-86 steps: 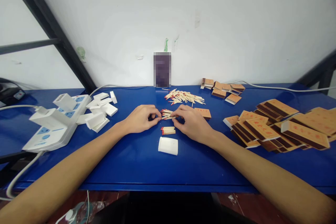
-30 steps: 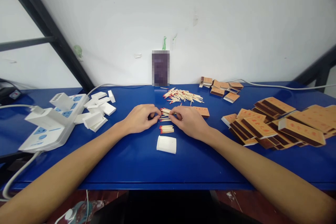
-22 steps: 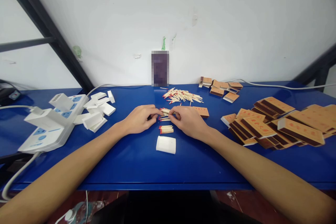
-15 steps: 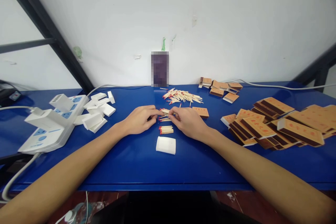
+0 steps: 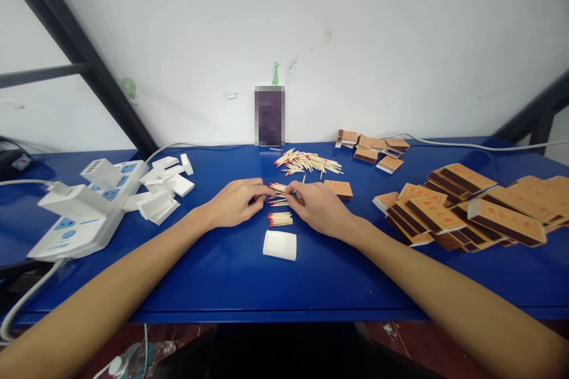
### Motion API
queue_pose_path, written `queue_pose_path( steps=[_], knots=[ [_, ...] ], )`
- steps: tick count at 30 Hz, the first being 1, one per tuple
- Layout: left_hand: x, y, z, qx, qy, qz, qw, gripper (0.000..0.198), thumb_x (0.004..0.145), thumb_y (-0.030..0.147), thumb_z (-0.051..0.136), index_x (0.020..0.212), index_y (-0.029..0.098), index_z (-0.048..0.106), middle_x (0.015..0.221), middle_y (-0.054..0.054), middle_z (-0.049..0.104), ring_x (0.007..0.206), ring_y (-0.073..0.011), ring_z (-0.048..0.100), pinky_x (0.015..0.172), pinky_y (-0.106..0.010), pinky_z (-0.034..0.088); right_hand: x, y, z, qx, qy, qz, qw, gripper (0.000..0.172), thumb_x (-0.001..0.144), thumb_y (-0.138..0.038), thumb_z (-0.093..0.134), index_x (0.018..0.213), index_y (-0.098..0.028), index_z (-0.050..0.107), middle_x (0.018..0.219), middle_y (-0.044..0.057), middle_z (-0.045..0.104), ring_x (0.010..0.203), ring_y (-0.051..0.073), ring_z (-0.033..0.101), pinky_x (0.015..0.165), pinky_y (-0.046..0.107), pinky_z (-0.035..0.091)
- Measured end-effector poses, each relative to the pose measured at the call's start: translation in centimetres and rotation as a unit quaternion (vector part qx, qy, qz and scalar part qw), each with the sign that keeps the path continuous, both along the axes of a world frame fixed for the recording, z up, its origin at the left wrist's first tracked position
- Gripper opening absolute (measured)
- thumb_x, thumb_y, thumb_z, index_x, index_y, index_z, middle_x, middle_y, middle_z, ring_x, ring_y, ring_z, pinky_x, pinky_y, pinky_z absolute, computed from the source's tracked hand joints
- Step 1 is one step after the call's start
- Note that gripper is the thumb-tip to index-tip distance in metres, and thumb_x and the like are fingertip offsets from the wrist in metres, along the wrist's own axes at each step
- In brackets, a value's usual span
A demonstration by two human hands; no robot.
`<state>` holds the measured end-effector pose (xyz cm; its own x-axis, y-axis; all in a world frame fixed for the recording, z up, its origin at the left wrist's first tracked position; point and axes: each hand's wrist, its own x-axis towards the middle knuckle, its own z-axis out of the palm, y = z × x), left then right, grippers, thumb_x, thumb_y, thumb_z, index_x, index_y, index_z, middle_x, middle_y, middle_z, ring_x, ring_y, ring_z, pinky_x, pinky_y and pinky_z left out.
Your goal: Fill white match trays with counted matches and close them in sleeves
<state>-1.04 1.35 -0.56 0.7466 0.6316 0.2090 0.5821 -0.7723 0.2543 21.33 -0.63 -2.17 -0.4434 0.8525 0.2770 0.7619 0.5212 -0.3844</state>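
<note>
My left hand point(image 5: 236, 202) and my right hand point(image 5: 316, 206) rest on the blue table point(image 5: 222, 284), fingertips meeting over a small bunch of red-tipped matches point(image 5: 278, 189). Both hands pinch at that bunch from either side. Just below lies a tidy bundle of matches point(image 5: 280, 219), apart from the hands. A white inner matchbox tray point(image 5: 280, 245) sits nearer to me. A brown matchbox sleeve point(image 5: 338, 189) lies right beside my right hand.
A loose heap of matches point(image 5: 306, 162) lies further back. White trays point(image 5: 164, 186) and power strips point(image 5: 82, 207) occupy the left. Stacks of brown matchbox sleeves point(image 5: 462, 207) fill the right, with a few more point(image 5: 373, 151) near the wall. A cable point(image 5: 471, 147) runs along the back.
Both hands stay at the bunch of matches, fingers shifting slightly closer together. The view has drifted a little; nothing else on the table moved.
</note>
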Motion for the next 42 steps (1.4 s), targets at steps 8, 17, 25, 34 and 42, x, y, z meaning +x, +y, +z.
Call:
queue_pose_path(
  steps=[8, 17, 25, 34, 42],
  knots=[
    [-0.02, 0.00, -0.03, -0.010, -0.018, -0.014, 1.000, 0.034, 0.094, 0.015, 0.041, 0.115, 0.018, 0.068, 0.085, -0.003, 0.060, 0.068, -0.0119, 0.054, 0.065, -0.024, 0.042, -0.07, 0.12, -0.07, -0.005, 0.013, -0.003, 1.000, 0.018, 0.094, -0.026, 0.052, 0.092, -0.018, 0.068, 0.060, -0.001, 0.059, 0.053, 0.012, 0.046, 0.057, 0.026, 0.027],
    [-0.09, 0.17, -0.17, -0.004, -0.019, -0.002, 1.000, 0.031, 0.095, 0.019, 0.043, 0.114, 0.018, 0.067, 0.083, -0.002, 0.059, 0.067, -0.0121, 0.053, 0.064, -0.024, 0.041, 0.06, -0.15, 0.14, -0.004, 0.030, 0.004, 1.000, 0.016, 0.094, -0.022, 0.050, 0.091, -0.018, 0.065, 0.062, -0.002, 0.058, 0.053, 0.012, 0.045, 0.057, 0.026, 0.027],
    [-0.07, 0.12, -0.04, -0.004, 0.003, -0.001, 1.000, 0.031, 0.095, 0.019, 0.042, 0.114, 0.017, 0.067, 0.085, -0.003, 0.060, 0.069, -0.0129, 0.055, 0.067, -0.025, 0.042, 0.19, -0.03, 0.09, -0.010, 0.039, 0.009, 0.999, 0.015, 0.093, -0.019, 0.049, 0.091, -0.019, 0.064, 0.064, -0.002, 0.059, 0.055, 0.012, 0.047, 0.058, 0.026, 0.026],
    [-0.06, 0.18, -0.06, -0.003, 0.013, -0.002, 1.000, 0.033, 0.094, 0.018, 0.042, 0.116, 0.018, 0.067, 0.084, -0.003, 0.059, 0.068, -0.0130, 0.054, 0.068, -0.025, 0.043, 0.19, -0.18, 0.30, 0.001, 0.011, 0.007, 1.000, 0.017, 0.092, -0.018, 0.049, 0.092, -0.019, 0.066, 0.064, -0.001, 0.060, 0.057, 0.014, 0.049, 0.058, 0.026, 0.027],
    [-0.07, 0.19, -0.08, -0.003, 0.019, -0.003, 1.000, 0.035, 0.095, 0.018, 0.041, 0.119, 0.018, 0.066, 0.084, -0.003, 0.059, 0.071, -0.0143, 0.056, 0.070, -0.026, 0.043, 0.06, -0.15, 0.30, 0.006, 0.014, 0.004, 1.000, 0.018, 0.093, -0.018, 0.050, 0.094, -0.018, 0.067, 0.062, -0.001, 0.059, 0.056, 0.013, 0.048, 0.058, 0.026, 0.028]
  ],
)
